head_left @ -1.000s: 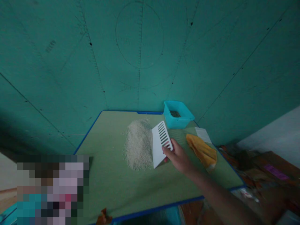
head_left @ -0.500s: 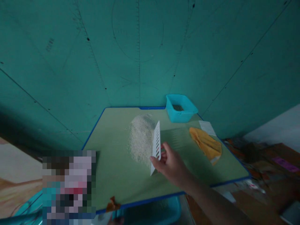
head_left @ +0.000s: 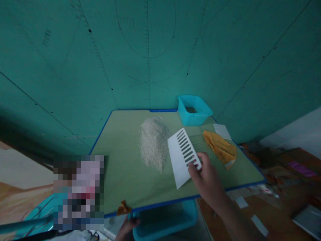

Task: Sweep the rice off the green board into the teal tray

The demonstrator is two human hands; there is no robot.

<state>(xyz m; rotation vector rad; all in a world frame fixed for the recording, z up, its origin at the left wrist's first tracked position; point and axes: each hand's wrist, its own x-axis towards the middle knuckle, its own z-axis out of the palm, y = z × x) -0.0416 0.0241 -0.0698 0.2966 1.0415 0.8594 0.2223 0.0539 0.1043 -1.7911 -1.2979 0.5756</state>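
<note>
Here, our right hand (head_left: 205, 175) grips the white slotted scraper (head_left: 183, 157) by its slotted end, blade tilted, just right of the rice heap (head_left: 152, 144) in the middle of the green board (head_left: 120, 180). Our left hand (head_left: 127, 226) shows below the near edge by a teal bin (head_left: 165, 219) — open or closed, we cannot tell.

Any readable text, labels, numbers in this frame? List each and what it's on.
Nothing legible.
Teal wall: faint tick marks and a dark smudge, too blurred to read.
White slip beside the orange cloth: too small to tell.
Purple label, far right: blurred.
White scraper in the right hand: no print visible.
</note>
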